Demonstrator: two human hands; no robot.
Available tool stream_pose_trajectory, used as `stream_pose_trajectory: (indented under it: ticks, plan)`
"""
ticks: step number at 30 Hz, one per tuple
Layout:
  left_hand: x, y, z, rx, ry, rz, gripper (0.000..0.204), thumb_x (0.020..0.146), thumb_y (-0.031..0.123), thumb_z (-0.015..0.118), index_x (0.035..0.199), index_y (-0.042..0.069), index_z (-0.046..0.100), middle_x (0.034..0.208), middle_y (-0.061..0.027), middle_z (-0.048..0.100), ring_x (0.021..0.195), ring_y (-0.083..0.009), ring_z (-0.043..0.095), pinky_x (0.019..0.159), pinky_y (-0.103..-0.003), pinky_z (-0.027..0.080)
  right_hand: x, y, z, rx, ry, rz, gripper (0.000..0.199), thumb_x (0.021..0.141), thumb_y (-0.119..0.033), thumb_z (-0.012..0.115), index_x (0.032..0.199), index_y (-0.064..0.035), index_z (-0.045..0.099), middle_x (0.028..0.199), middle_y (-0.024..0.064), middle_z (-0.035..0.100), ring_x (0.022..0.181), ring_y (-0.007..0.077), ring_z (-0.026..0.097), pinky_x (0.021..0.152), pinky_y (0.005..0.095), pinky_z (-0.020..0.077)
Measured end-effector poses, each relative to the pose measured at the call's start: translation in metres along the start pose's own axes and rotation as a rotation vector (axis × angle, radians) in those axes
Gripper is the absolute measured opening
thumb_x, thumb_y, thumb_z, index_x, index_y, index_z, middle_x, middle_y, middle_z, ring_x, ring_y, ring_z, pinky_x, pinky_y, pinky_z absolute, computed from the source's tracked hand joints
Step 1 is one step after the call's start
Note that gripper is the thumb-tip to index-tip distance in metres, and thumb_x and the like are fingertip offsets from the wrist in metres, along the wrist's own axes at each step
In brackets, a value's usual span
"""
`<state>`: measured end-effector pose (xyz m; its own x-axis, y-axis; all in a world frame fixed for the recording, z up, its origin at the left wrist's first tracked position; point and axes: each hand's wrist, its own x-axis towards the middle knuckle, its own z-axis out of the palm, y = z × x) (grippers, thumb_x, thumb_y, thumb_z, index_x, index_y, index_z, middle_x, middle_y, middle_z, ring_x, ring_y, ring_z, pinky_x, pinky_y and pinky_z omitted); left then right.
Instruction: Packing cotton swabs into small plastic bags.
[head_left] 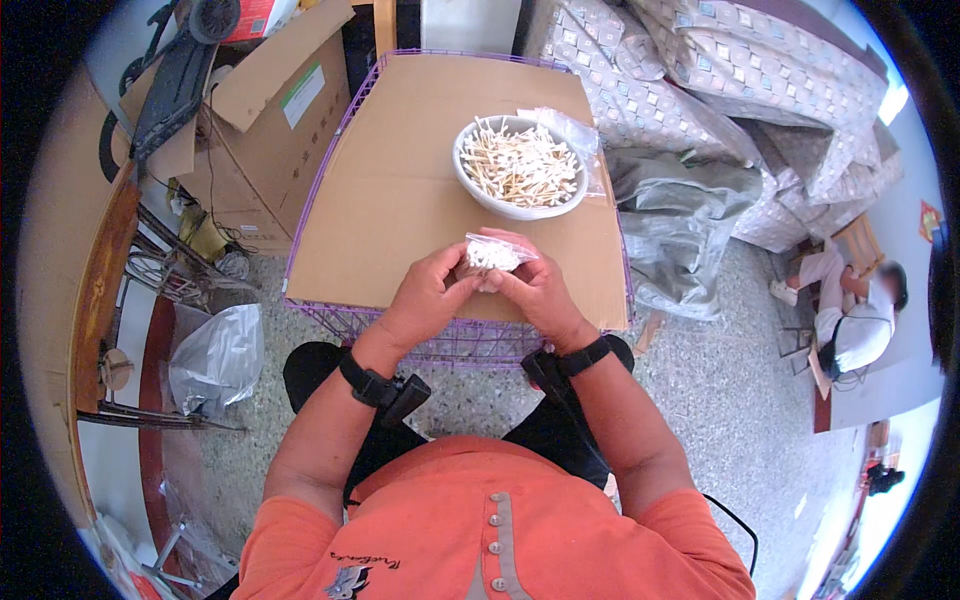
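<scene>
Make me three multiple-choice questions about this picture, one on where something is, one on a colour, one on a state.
1. Where is the bowl of cotton swabs?
A. on the floor
B. on the cardboard top
C. on the person's lap

2. What colour is the wire crate under the cardboard?
A. purple
B. green
C. black

3. How is the small bag held?
A. by the left hand alone
B. lying loose
C. by both hands

Answers: B, the bowl stands on the cardboard; A, the wires are purple; C, the right hand grips it too.
</scene>
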<state>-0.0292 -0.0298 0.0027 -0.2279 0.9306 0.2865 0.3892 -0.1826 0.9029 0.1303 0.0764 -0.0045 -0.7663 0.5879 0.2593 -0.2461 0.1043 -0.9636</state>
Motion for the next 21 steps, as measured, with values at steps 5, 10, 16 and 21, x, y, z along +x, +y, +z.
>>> stream_pose_trajectory:
  ticks: [5, 10, 16, 21]
  plan:
    - [-0.001, -0.014, 0.004, -0.077, 0.042, -0.067, 0.031, 0.089, 0.008, 0.067, 0.116, -0.002, 0.057, 0.106, -0.0084, 0.066, 0.1, -0.0128, 0.061, 0.084, -0.029, 0.051, 0.001, 0.006, -0.001, -0.06, -0.003, -0.013, 0.043, 0.089, -0.007, 0.066, 0.129, -0.0008, 0.052, 0.132, 0.0087, 0.054, 0.117, 0.0165, 0.054, 0.1, 0.0317, 0.0443]
    - [0.0, -0.014, 0.003, -0.264, 0.019, -0.082, 0.029, 0.089, 0.007, 0.067, 0.115, -0.002, 0.058, 0.099, -0.0059, 0.067, 0.088, -0.0103, 0.062, 0.079, -0.026, 0.052, 0.001, 0.008, -0.004, -0.233, -0.023, -0.079, 0.044, 0.089, -0.005, 0.065, 0.131, -0.0014, 0.05, 0.13, 0.0071, 0.055, 0.116, 0.0143, 0.055, 0.099, 0.0304, 0.0451]
    - [-0.002, -0.011, 0.001, -0.242, -0.003, -0.089, 0.028, 0.088, 0.004, 0.067, 0.115, 0.0, 0.058, 0.104, -0.0045, 0.066, 0.096, -0.011, 0.062, 0.084, -0.027, 0.051, 0.0, 0.004, 0.004, -0.107, 0.061, -0.025, 0.037, 0.083, -0.009, 0.072, 0.117, -0.0029, 0.059, 0.129, 0.0119, 0.057, 0.117, 0.0196, 0.056, 0.098, 0.0319, 0.0445]
    - [0.0, -0.002, 0.002, -0.159, -0.009, -0.051, 0.03, 0.087, 0.006, 0.069, 0.114, 0.0, 0.059, 0.104, -0.0044, 0.066, 0.096, -0.0112, 0.062, 0.084, -0.027, 0.051, -0.001, 0.006, -0.001, -0.255, 0.014, -0.127, 0.04, 0.087, -0.004, 0.067, 0.126, -0.0043, 0.054, 0.133, 0.0092, 0.054, 0.115, 0.0154, 0.054, 0.098, 0.0301, 0.0452]
